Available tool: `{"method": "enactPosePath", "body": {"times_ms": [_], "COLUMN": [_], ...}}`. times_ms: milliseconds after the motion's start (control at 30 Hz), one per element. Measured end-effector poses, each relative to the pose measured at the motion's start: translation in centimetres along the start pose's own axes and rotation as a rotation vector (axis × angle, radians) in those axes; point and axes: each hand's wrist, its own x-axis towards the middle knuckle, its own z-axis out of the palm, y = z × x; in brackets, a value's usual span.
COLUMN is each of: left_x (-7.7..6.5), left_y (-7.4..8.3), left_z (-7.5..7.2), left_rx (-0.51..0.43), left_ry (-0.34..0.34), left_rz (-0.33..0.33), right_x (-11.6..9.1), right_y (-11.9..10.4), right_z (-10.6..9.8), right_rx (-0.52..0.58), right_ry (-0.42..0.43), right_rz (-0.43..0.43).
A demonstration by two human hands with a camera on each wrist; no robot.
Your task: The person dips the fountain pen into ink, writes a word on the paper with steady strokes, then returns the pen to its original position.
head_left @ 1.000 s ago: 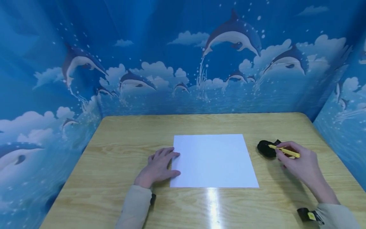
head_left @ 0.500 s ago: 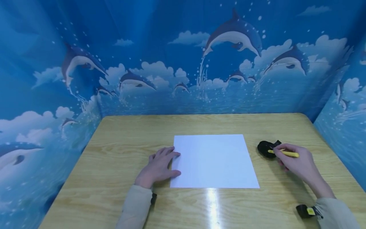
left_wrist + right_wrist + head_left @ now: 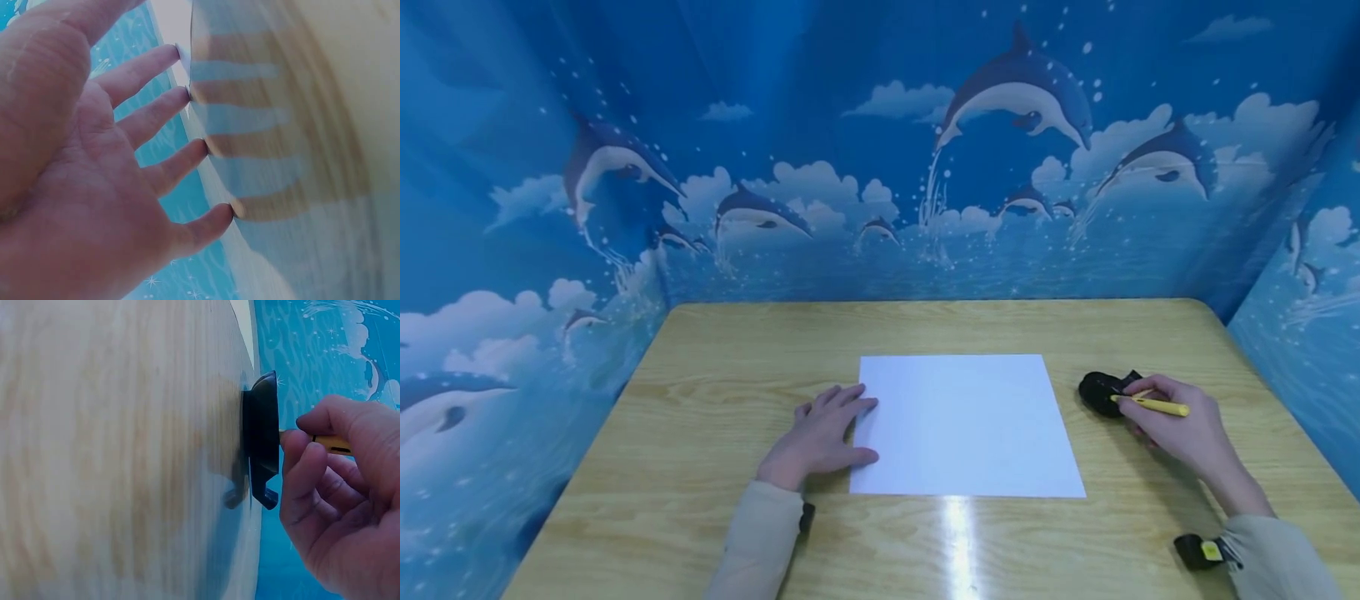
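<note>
The right hand [image 3: 1191, 429] is pinching a slim, smooth yellow stick [image 3: 1163, 407] between thumb and fingertips, the other fingers curling in beneath. The stick is slanting over a small black dish [image 3: 1097, 395], its tip lying within the dish's round outline; whether the tip is touching the bottom, I cannot tell, since the rim is hiding it in the right wrist view. The dish is sitting to the right of the paper, well apart from it; it is looking hard and glossy, with a flared, shallow bowl, a narrower base and a short bent tab jutting from one side. The left hand [image 3: 820, 442] is gripping nothing: its fingers are spreading apart, nearly straight, with thumb and forefinger resting on the left edge of a flat, matte white rectangular sheet of paper [image 3: 966, 425]. Everything is lying on a pale table [image 3: 700, 433] with wavy wood grain and rounded far corners, its polished surface mirroring the left fingers and throwing back a bright streak of light near the paper's lower edge. Soft pale sleeves [image 3: 758, 542] are covering both forearms. Behind, a blue curtain [image 3: 835, 83] is hanging in gentle folds, showing printed dolphins [image 3: 1022, 92], puffy clouds and spray.
</note>
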Motion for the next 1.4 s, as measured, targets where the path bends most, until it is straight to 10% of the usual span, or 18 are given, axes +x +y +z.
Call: {"method": "enactPosePath", "body": {"times_ms": [600, 1400], "left_x": [0.1, 0.3], "left_y": [-0.1, -0.2], "left_z": [-0.3, -0.4], "left_rx": [-0.014, -0.004], "left_ry": [-0.003, -0.02], "left_rz": [0.007, 0.015], "right_x": [0.0, 1.9], "right_y": [-1.9, -7.6], "right_z": [0.8, 6.7], "right_rx": [0.249, 0.354], "right_ry": [-0.009, -0.169], "right_rz": [-0.012, -0.045]}}
